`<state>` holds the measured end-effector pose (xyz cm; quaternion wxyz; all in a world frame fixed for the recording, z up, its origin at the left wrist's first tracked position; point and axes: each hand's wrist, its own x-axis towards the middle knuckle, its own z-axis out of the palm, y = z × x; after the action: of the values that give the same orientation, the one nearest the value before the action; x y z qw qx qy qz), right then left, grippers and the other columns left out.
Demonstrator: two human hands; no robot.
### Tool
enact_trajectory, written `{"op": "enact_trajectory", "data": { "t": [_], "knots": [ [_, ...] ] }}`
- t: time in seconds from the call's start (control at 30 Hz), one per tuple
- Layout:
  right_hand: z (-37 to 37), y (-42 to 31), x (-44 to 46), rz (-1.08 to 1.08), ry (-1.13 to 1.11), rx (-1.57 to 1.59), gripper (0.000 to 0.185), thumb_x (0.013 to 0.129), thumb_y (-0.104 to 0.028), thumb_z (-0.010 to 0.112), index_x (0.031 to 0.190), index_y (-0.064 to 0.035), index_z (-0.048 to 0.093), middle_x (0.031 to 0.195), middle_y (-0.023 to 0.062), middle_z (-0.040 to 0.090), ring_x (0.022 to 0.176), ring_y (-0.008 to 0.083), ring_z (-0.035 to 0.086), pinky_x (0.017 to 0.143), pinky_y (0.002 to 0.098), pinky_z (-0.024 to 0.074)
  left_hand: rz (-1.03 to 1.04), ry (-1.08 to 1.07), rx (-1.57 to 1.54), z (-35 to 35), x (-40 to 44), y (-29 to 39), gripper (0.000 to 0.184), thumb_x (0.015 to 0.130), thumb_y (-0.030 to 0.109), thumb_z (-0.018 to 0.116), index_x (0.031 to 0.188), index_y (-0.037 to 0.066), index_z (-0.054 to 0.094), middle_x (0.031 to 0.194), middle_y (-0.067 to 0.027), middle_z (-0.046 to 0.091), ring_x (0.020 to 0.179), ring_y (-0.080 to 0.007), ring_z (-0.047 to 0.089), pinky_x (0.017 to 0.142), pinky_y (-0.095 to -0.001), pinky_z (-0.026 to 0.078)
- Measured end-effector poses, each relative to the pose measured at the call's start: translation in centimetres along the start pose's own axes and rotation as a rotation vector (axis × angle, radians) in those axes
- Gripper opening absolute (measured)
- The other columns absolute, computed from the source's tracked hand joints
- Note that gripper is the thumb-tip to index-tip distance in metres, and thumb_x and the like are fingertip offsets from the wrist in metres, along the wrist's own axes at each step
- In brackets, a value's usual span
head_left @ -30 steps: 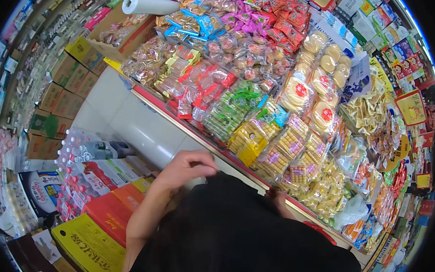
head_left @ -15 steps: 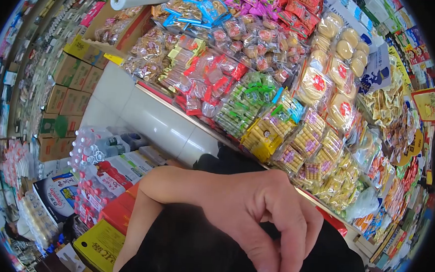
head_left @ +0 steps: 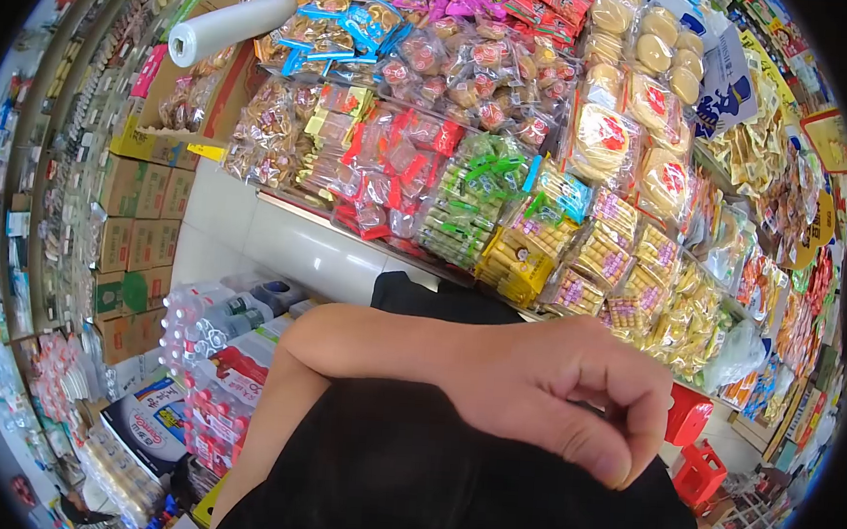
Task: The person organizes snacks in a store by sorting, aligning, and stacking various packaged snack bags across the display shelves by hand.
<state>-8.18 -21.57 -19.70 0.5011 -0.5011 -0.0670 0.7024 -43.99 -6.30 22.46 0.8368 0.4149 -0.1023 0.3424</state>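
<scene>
My left hand [head_left: 580, 395] is over the black shirt [head_left: 383, 456], right of centre. The bare forearm crosses in front of the body. Its thumb and fingers are pressed together in a pinch; anything between them is too small or hidden to make out. Beyond the hand, bagged rolled snacks [head_left: 604, 251], a yellow pack [head_left: 516, 265] and green-wrapped sticks [head_left: 466, 204] lie on the sloping display, apart from it. Large round wafers [head_left: 601, 140] are stacked in clear bags farther up. My right hand is out of sight.
A white plastic roll [head_left: 232, 30] rests at the upper left. Stacked cartons [head_left: 134, 242], pink-capped bottle packs [head_left: 215, 421] and a boxed item [head_left: 150, 422] stand at the left. A red stool [head_left: 700, 472] is at the lower right. The display edge [head_left: 319, 221] runs beyond my body.
My left hand has swung from the left across my body to the right, its fingers pinched. The other hand, partly seen by the display edge, has left view. The view has shifted.
</scene>
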Motion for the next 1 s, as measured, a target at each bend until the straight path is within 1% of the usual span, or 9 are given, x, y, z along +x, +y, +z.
{"op": "enact_trajectory", "data": {
  "t": [0.33, 0.43, 0.47, 0.57, 0.67, 0.77, 0.8, 0.87, 1.0],
  "knots": [
    [6.3, -1.9, -2.5, -0.023, 0.399, -0.31, 0.043, 0.097, -0.047, 0.041, 0.101, -0.0067, 0.056, 0.077, 0.0076, 0.061, 0.062, 0.017, 0.056, 0.054, 0.0264, 0.0448, -0.062, 0.02, -0.131, -1.0, -7.1, 4.8, 0.023, 0.084, 0.024, 0.071, 0.078, 0.002, 0.066, 0.08, -0.0065, 0.06, 0.073, -0.0187, 0.055, 0.064, -0.0301, 0.044],
    [6.2, -1.7, -2.4, -0.054, 0.463, -0.359, 0.043, 0.097, -0.047, 0.039, 0.103, -0.0073, 0.056, 0.083, 0.0083, 0.063, 0.066, 0.0168, 0.058, 0.056, 0.0271, 0.046, 0.13, -0.162, -0.147, -0.6, -9.8, 6.8, 0.028, 0.079, 0.024, 0.077, 0.093, 0.002, 0.068, 0.086, -0.0036, 0.062, 0.076, -0.0111, 0.057, 0.067, -0.0257, 0.045],
    [6.3, -1.6, -2.5, -0.054, 0.472, -0.362, 0.043, 0.097, -0.047, 0.039, 0.103, -0.0073, 0.056, 0.083, 0.0083, 0.063, 0.066, 0.0168, 0.058, 0.056, 0.0271, 0.046, 0.048, -0.156, -0.146, -0.3, -11.0, 7.9, 0.032, 0.076, 0.025, 0.079, 0.097, 0.004, 0.07, 0.086, -0.0037, 0.063, 0.076, -0.0135, 0.058, 0.066, -0.0266, 0.046],
    [7.1, -1.0, -2.5, -0.101, 0.581, -0.425, 0.045, 0.098, -0.047, 0.039, 0.106, -0.006, 0.056, 0.089, 0.0092, 0.064, 0.069, 0.0171, 0.059, 0.058, 0.0278, 0.0471, 0.259, -0.12, -0.179, 0.1, -13.2, 8.4, 0.021, 0.078, 0.012, 0.076, 0.097, 0.001, 0.072, 0.087, -0.0108, 0.065, 0.075, -0.0193, 0.06, 0.066, -0.0243, 0.048],
    [8.0, 0.4, -2.7, -0.096, 0.697, -0.433, 0.051, 0.097, -0.048, 0.038, 0.116, -0.0034, 0.054, 0.096, 0.0111, 0.065, 0.074, 0.0187, 0.061, 0.064, 0.0301, 0.0487, 0.202, -0.119, 0.005, -0.3, -15.5, 10.8, 0.025, 0.077, 0.021, 0.078, 0.093, 0.005, 0.07, 0.085, -0.0036, 0.064, 0.076, -0.014, 0.059, 0.065, -0.027, 0.046],
    [9.6, 3.5, -3.4, -0.032, 0.712, -0.448, 0.053, 0.097, -0.049, 0.036, 0.118, -0.0022, 0.053, 0.101, 0.0123, 0.064, 0.079, 0.0204, 0.061, 0.069, 0.0327, 0.049, 0.126, -0.126, 0.027, 0.2, -17.5, 13.2, 0.017, 0.08, 0.016, 0.075, 0.089, 0.005, 0.068, 0.084, -0.0037, 0.064, 0.078, -0.0156, 0.059, 0.067, -0.0273, 0.046],
    [10.2, 4.6, -3.6, 0.027, 0.683, -0.47, 0.057, 0.098, -0.049, 0.034, 0.126, -0.0022, 0.05, 0.116, 0.0141, 0.06, 0.094, 0.023, 0.058, 0.079, 0.0357, 0.0464, 0.119, -0.132, 0.024, 0.0, -17.6, 13.4, 0.017, 0.08, 0.016, 0.075, 0.089, 0.005, 0.068, 0.084, -0.0037, 0.064, 0.078, -0.0156, 0.059, 0.067, -0.0273, 0.046],
    [11.6, 7.2, -3.9, 0.079, 0.642, -0.479, 0.058, 0.097, -0.05, 0.034, 0.126, -0.0022, 0.049, 0.116, 0.0138, 0.06, 0.093, 0.0233, 0.058, 0.079, 0.0364, 0.0461, 0.495, -0.27, 0.079, -0.8, -17.3, 13.4, 0.021, 0.082, 0.007, 0.072, 0.102, 0.004, 0.071, 0.087, -0.0102, 0.065, 0.077, -0.0231, 0.061, 0.066, -0.0243, 0.049],
    [15.3, 11.9, -5.0, 0.192, 0.518, -0.51, 0.058, 0.096, -0.05, 0.037, 0.123, -0.0013, 0.05, 0.108, 0.0132, 0.062, 0.085, 0.0216, 0.06, 0.072, 0.0344, 0.0486, 0.237, -0.057, 0.052, 0.1, -20.4, 15.3, 0.019, 0.083, 0.018, 0.073, 0.078, 0.001, 0.067, 0.076, -0.007, 0.06, 0.071, -0.0201, 0.055, 0.062, -0.03, 0.044]
  ]
}}
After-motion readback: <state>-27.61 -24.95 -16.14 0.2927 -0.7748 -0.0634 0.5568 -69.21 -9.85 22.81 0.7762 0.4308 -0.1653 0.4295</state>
